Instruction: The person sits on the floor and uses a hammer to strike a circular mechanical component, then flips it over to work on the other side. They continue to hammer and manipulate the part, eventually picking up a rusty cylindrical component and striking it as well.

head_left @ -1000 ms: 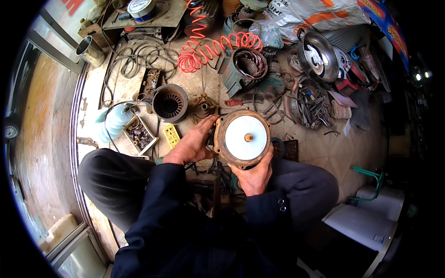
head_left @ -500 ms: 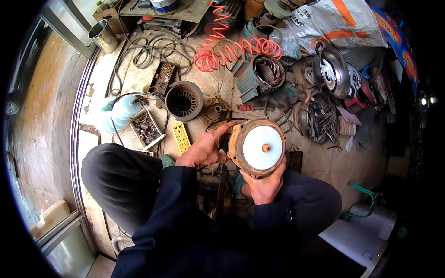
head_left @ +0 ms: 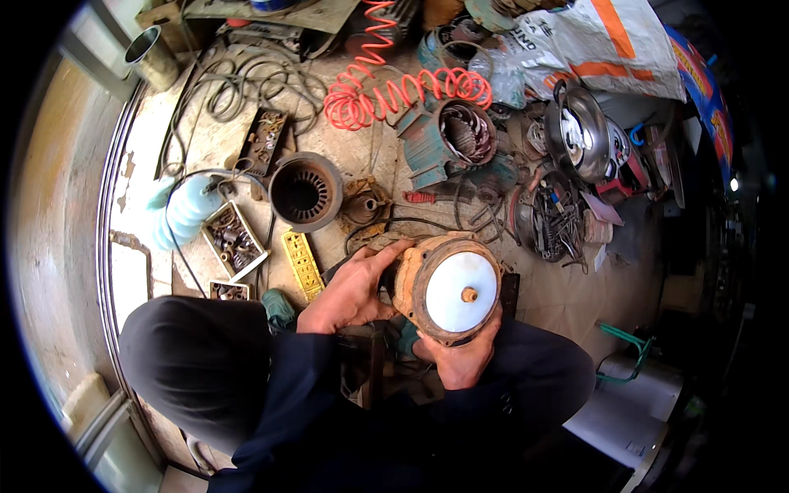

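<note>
We are holding a rusty housing (head_left: 408,287) in the middle of the scene, just beyond our knees (head_left: 197,361), its white disc (head_left: 448,287) facing us and a short shaft (head_left: 469,294) poking out of the centre. Our right hand (head_left: 464,353) is clasping the near edge. Our left hand (head_left: 352,292) is curving about the left side, thumb and fingers spread apart; whether it is gripping, we cannot tell. Farther left, a yellow power strip (head_left: 302,264) is lying on the floor (head_left: 608,275) between the housing and a tray (head_left: 251,268) of metal parts. Beyond the strip, a stator (head_left: 329,197) is sitting. At the far side, a red hose (head_left: 349,111) is coiling beside a green casing (head_left: 421,152); at the far right, a steel pan (head_left: 604,148) is resting tilted.
</note>
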The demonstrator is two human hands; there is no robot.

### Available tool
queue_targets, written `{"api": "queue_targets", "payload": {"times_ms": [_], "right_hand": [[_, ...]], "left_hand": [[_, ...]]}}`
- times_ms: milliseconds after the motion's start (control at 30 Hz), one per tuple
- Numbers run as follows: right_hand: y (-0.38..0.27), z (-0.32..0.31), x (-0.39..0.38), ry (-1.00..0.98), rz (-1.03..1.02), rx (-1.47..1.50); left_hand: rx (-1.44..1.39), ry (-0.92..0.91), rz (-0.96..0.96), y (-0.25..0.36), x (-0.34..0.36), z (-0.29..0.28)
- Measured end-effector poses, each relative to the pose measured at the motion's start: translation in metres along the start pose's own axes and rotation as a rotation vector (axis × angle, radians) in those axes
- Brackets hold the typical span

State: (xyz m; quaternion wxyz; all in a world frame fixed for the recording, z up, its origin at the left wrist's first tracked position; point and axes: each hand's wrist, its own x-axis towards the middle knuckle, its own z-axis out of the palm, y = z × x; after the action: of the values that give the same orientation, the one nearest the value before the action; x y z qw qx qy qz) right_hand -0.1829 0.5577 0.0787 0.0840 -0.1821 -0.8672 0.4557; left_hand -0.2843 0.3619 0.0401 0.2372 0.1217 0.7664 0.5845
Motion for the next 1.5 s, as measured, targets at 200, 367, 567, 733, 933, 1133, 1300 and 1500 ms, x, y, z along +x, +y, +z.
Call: {"api": "queue_targets", "payload": {"times_ms": [200,367,567,733,933,1133,1300,1500], "right_hand": [[0.007,0.003,0.002,0.007,-0.034,0.042],[0.002,0.0,0.005,0.048,-0.014,0.033],[0.008,-0.003,-0.001,0.056,0.05,0.078],[0.006,-0.007,0.001,0.054,0.071,0.075],[0.017,-0.007,-0.006,0.018,0.075,0.091],[0.018,-0.007,-0.008,0.036,0.052,-0.034],[0.029,-0.034,-0.014,-0.051,0.034,-0.003],[0.097,0.005,-0.055,-0.726,0.482,-0.65]], "left_hand": [[-0.011,-0.061,-0.17,0.006,0.006,-0.003],[-0.098,-0.026,-0.193,0.009,0.012,0.007],[-0.439,0.008,-0.282,-0.007,0.011,0.015],[-0.274,0.003,-0.194,-0.012,0.011,0.015],[-0.15,-0.016,-0.197,-0.008,0.009,0.015],[-0.266,-0.047,-0.154,-0.005,0.008,0.015],[-0.121,-0.045,-0.075,0.019,-0.011,-0.002],[-0.409,0.193,-0.25,0.041,-0.021,0.004]]}}
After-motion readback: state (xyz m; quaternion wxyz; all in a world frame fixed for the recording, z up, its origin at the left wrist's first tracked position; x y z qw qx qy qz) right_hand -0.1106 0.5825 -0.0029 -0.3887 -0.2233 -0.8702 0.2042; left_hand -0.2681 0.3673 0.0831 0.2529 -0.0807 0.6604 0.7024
